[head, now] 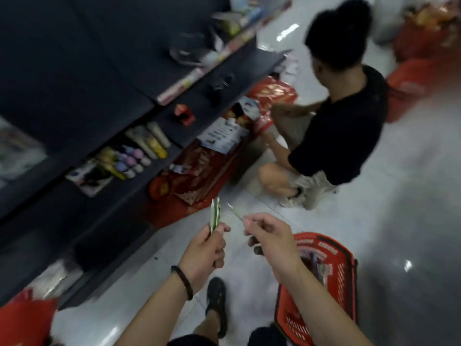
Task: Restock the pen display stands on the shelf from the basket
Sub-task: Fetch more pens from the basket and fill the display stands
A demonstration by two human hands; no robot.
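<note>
The dark shelf (82,101) fills the upper left of the frame, blurred goods on its tiers. A crouching person (331,131) in black is at upper right. Your red basket (321,283) stands on the floor at lower right, under your right forearm. Your left hand (207,245), lower centre, grips a green pen bundle (216,216) upright. Just beside it, your right hand (269,236) pinches a single pen (235,213).
</note>
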